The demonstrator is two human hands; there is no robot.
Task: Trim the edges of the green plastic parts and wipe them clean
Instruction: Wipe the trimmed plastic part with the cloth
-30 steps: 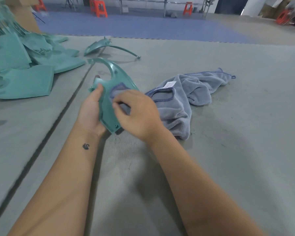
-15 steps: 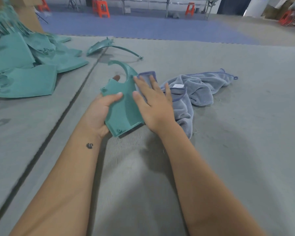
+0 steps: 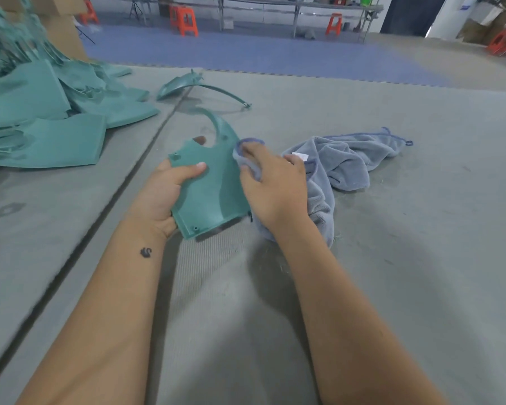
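We see the left hand [image 3: 161, 194] gripping the green plastic part [image 3: 214, 188] at centre frame, thumb curled over its face. The right hand [image 3: 275, 188] pinches a fold of the grey cloth [image 3: 348, 159] against the part's 3 o'clock edge. More green parts [image 3: 41, 121] are piled at 10 o'clock on the grey mat [image 3: 421, 258].

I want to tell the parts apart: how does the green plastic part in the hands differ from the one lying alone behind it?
The held flat green plastic part is broad; the lone curved green plastic part is slim. The first is gripped, the second lies untouched. Both are teal plastic.
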